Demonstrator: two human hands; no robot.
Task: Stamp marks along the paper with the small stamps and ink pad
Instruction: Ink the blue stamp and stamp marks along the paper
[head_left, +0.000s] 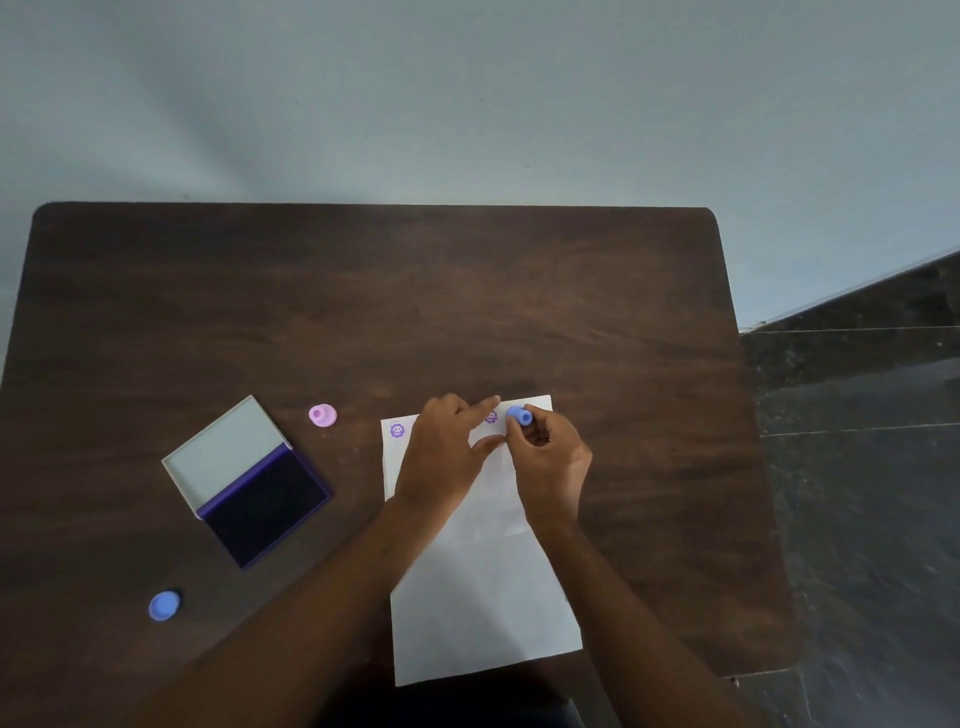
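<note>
A blurred or doubled mark could be left if the blue stamp (519, 415) is rocked or slid, and the paper (485, 597) could be dragged if the left hand (441, 452) is lifted too soon. The stamp is pinched at the paper's far edge by the curled fingers of the right hand (550, 457); the left hand is laid flat, fingers spread, holding nothing. Two purple flower-face marks (397, 430) are seen along that edge. The ink pad (265, 499) lies open to the left, with a pink stamp (322, 415) beyond it and a blue cap (164, 605) nearer
</note>
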